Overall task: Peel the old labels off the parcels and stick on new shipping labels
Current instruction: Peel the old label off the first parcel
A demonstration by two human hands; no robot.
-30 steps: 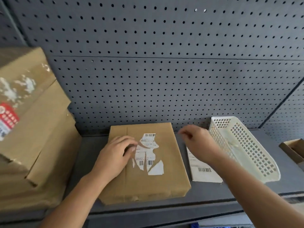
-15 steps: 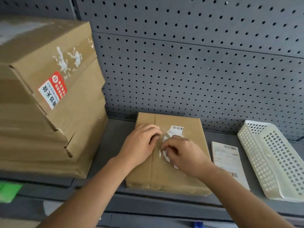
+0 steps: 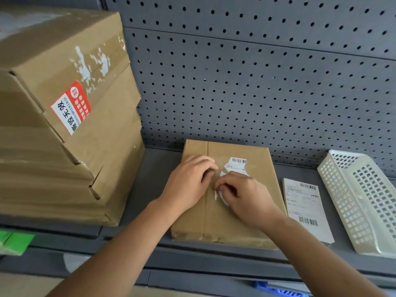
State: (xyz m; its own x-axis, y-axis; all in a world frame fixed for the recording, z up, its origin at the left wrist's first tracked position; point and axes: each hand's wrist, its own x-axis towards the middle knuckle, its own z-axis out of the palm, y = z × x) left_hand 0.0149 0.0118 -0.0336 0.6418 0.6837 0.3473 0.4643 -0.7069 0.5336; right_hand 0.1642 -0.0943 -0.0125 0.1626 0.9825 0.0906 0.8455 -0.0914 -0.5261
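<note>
Parcel (image 3: 222,224): we see it flat on the shelf (image 3: 154,168), under both hands.
Old label (image 3: 236,166): torn white scraps on the parcel's top, at and just beyond our right fingertips.
Right hand (image 3: 246,198): thumb and fingers pinch a scrap of the old label.
Left hand (image 3: 188,185): fingers curled under, pressing on the parcel, just left of the right hand.
New label (image 3: 306,209): flat on the shelf, just right of the right hand.
Basket (image 3: 364,202): white, farther right.
Boxes (image 3: 64,125): stacked left of the left hand.
</note>
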